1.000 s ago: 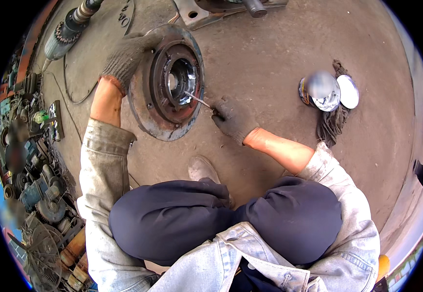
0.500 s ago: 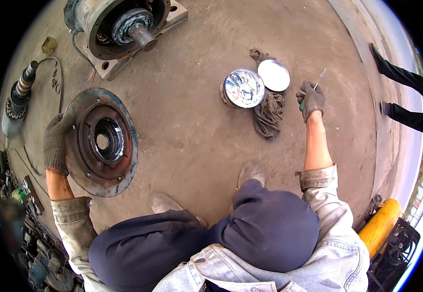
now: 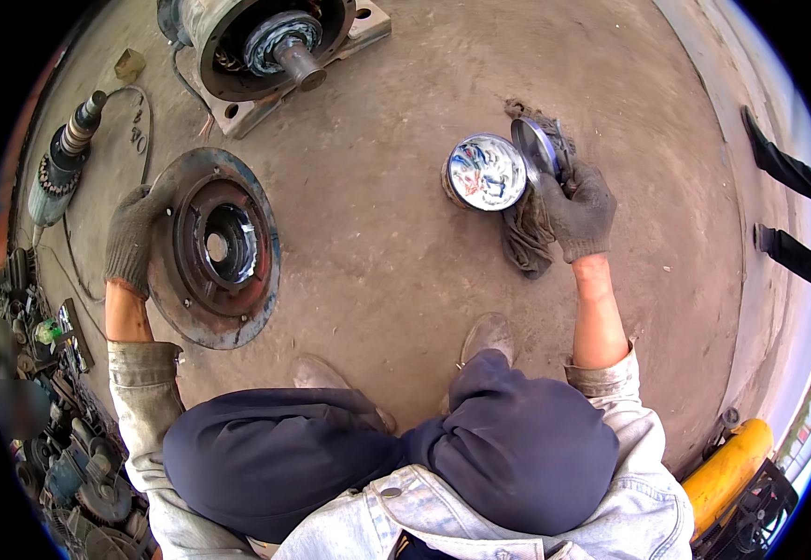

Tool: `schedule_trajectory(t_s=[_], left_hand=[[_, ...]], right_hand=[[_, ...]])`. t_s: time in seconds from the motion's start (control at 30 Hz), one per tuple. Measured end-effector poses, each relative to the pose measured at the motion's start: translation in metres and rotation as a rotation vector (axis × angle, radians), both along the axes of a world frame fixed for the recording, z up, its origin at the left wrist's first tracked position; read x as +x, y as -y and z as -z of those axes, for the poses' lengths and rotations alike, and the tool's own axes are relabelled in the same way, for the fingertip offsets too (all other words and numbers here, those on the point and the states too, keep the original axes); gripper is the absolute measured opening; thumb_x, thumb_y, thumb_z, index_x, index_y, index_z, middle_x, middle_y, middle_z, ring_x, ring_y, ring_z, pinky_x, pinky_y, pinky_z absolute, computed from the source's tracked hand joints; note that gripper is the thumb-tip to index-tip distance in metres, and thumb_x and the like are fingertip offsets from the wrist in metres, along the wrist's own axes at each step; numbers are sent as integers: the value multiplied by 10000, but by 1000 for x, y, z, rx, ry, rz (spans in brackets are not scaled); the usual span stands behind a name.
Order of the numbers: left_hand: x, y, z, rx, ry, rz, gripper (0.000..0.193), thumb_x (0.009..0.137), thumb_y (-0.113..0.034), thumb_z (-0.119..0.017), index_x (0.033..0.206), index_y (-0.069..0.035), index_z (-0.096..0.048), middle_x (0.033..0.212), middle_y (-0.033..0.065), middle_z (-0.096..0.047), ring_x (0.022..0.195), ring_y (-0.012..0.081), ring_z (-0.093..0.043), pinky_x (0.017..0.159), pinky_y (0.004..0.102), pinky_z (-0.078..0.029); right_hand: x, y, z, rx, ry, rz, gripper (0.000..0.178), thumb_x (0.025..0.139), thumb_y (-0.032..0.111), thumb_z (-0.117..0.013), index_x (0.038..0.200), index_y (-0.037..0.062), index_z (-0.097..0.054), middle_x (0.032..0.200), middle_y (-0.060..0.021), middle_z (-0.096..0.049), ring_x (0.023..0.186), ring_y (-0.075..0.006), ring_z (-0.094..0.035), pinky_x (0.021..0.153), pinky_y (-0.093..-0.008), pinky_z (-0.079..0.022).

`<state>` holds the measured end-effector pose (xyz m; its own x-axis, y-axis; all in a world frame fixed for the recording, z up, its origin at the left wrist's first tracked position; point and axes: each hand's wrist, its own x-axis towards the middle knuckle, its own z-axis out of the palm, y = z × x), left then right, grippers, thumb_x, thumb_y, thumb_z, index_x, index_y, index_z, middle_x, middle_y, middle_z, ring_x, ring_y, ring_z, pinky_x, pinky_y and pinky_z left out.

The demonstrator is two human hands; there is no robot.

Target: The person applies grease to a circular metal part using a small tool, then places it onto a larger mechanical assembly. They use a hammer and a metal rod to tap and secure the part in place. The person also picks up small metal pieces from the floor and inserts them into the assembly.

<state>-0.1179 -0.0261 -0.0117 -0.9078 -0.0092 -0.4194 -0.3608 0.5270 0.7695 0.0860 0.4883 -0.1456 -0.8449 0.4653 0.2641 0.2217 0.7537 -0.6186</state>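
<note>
My left hand [image 3: 135, 238], in a dark knit glove, is closed on the left edge of a round metal motor end cover [image 3: 267, 201]. The cover stands tilted on the ground, white grease around its central bore. My right hand [image 3: 581, 210], gloved too, grips the lid [image 3: 534, 145] of a tin at its near edge. Held tilted up, the lid is beside the open grease tin [image 3: 487, 172], whose inside is smeared with white, blue and red. Under the lid and hand lies a dark rag [image 3: 524, 245]. The screwdriver-like tool is not visible now.
At the top stands an electric motor housing [image 3: 265, 56] with a greased shaft. A rotor [image 3: 69, 154] and cable lie left, above piled metal parts [image 3: 88, 467]. A yellow cylinder [image 3: 727, 476] is at lower right. Another person's legs [image 3: 793, 257] show at far right.
My right hand has moved left to the tin and taken hold of the lid, tilting it up from the rag. The thin tool it held is out of sight. My left hand stays on the cover.
</note>
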Motion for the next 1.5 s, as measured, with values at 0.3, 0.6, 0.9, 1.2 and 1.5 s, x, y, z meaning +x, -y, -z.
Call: schedule_trajectory(t_s=[0.3, 0.6, 0.9, 1.2, 1.5], left_hand=[[11, -27, -5, 21, -19, 3, 322, 953, -290, -733, 1072, 9, -728, 911, 30, -693, 773, 112, -628, 687, 264, -519], [13, -16, -6, 110, 15, -61, 317, 964, -282, -718, 1089, 9, -726, 926, 39, -696, 775, 115, -636, 688, 253, -521], [10, -5, 3, 90, -10, -24, 335, 967, -279, -729, 1128, 15, -725, 950, 30, -699, 782, 115, -637, 724, 260, -525], [18, -3, -5, -51, -61, 35, 356, 950, -282, -734, 1104, 38, -737, 935, 59, -726, 796, 126, -644, 744, 287, -544], [23, -30, 19, -234, -201, 165, 556, 859, -444, -734, 1150, 30, -751, 983, 208, -780, 839, 276, -753, 773, 391, -576]], right_hand=[[-3, 46, 3, -161, 81, -234, 274, 858, 197, -792, 1112, 95, -782, 988, -124, -728, 920, -268, -710, 817, -388, -563], [-44, 75, 17, 69, 289, -300, 509, 810, 360, -822, 1262, 144, -732, 1159, -110, -730, 1059, -313, -703, 935, -402, -551], [-50, 62, 27, 101, 315, -292, 558, 896, 383, -762, 1398, 175, -636, 1289, -156, -677, 1149, -347, -674, 932, -463, -558], [-55, 82, 5, 552, 514, -257, 734, 824, 496, -807, 1469, 230, -576, 1507, -183, -510, 1318, -443, -546, 1006, -504, -525], [-57, 41, -2, 280, 530, -410, 1086, 698, 347, -903, 1615, 96, -377, 1573, -278, -413, 1411, -444, -474, 1157, -486, -434]])
